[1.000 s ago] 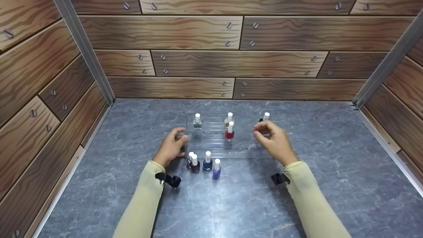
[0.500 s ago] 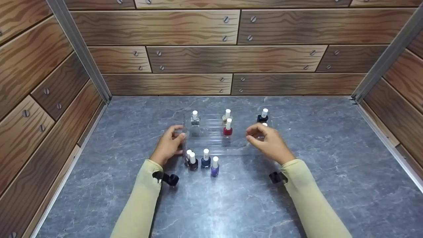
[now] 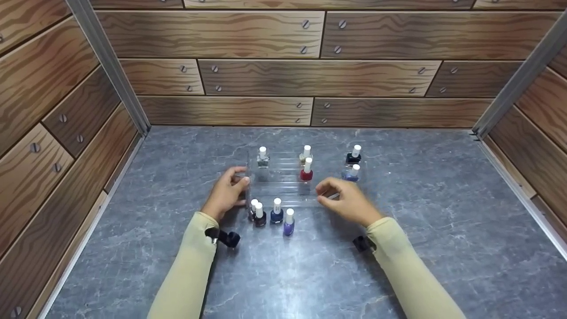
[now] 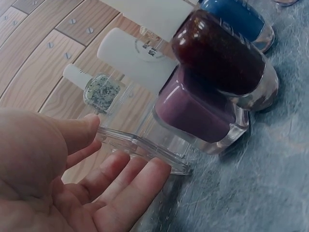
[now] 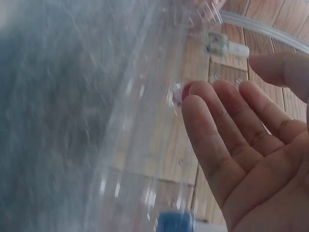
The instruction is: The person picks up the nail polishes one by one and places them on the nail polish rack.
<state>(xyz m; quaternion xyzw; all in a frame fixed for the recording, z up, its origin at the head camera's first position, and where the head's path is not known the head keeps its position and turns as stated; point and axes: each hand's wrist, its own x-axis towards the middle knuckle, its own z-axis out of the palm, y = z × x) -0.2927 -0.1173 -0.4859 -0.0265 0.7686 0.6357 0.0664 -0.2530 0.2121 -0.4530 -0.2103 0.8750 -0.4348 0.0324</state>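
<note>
My left hand (image 3: pixel 227 192) touches the left side of a clear stepped display rack (image 3: pixel 281 191). In the left wrist view its thumb and relaxed fingers lie against the side panel (image 4: pixel 154 151). Over the rack's front right part hovers my right hand (image 3: pixel 347 201), fingers loosely bent and holding nothing. On the rack stand a glittery clear nail polish (image 3: pixel 263 159), a gold-toned one (image 3: pixel 305 155), a red one (image 3: pixel 306 175), a black one (image 3: pixel 353 157) and a light blue one (image 3: pixel 351 176).
In front of the rack stand more nail polish bottles: a dark red one (image 3: pixel 260 219), a mauve one (image 4: pixel 193 113) partly behind it, a navy one (image 3: pixel 277 215) and a purple one (image 3: pixel 289 227). Wood-patterned walls (image 3: pixel 257 77) enclose the grey marbled table (image 3: pixel 186 150).
My right hand moves left and nearer to me, away from the light blue nail polish, which comes into full view. My left hand stays at the rack. The head view shifts slightly.
</note>
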